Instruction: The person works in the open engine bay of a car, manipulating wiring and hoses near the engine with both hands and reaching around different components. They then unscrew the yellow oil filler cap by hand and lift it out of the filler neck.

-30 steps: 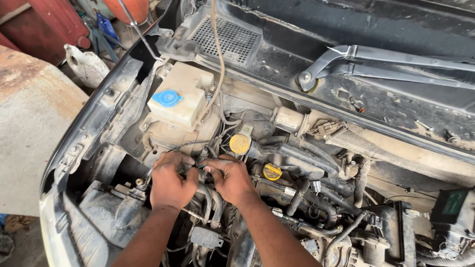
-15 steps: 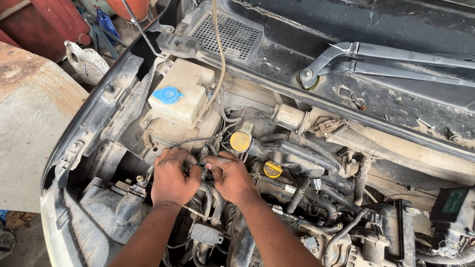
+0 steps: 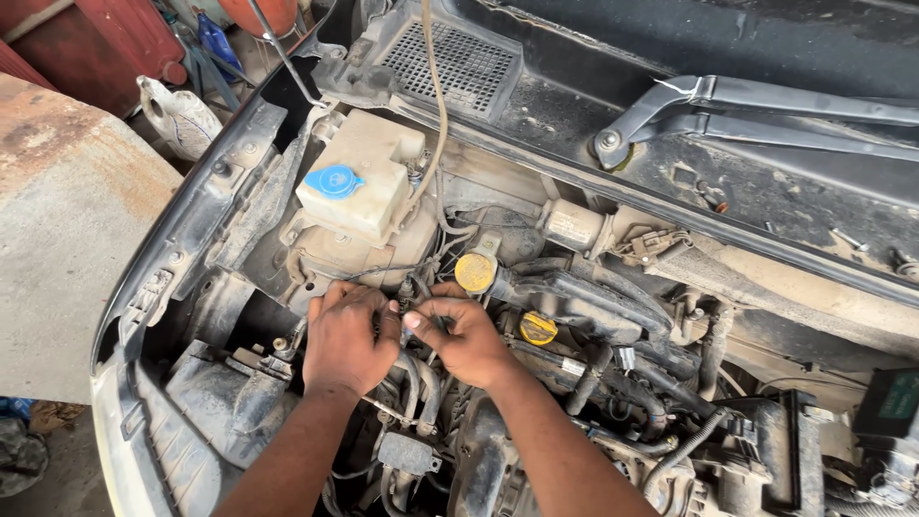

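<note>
- Centre-left of the frame: both hands are down in the engine bay on a small fitting (image 3: 410, 299) atop a cluster of hoses (image 3: 416, 378).
- Left hand (image 3: 347, 337) has barely moved over the last second; it lies knuckles-up, fingers curled over the fitting's left side.
- Right hand (image 3: 466, 337) has crept a touch closer, thumb and fingers pinching the fitting from the right. Whether either hand grips fully, I cannot tell; the fingertips are hidden.
- Little change, so the work looks like fiddly effort on one spot.
- Just above the hands, a white tank (image 3: 359, 187) sits closed under its blue cap (image 3: 333, 180); what is inside cannot be seen.
- To the right, a yellow cap (image 3: 475, 273) and a second yellow cap (image 3: 538, 328), both on.
- Upper right, the wiper arm (image 3: 756, 105) rests below the glass.
</note>
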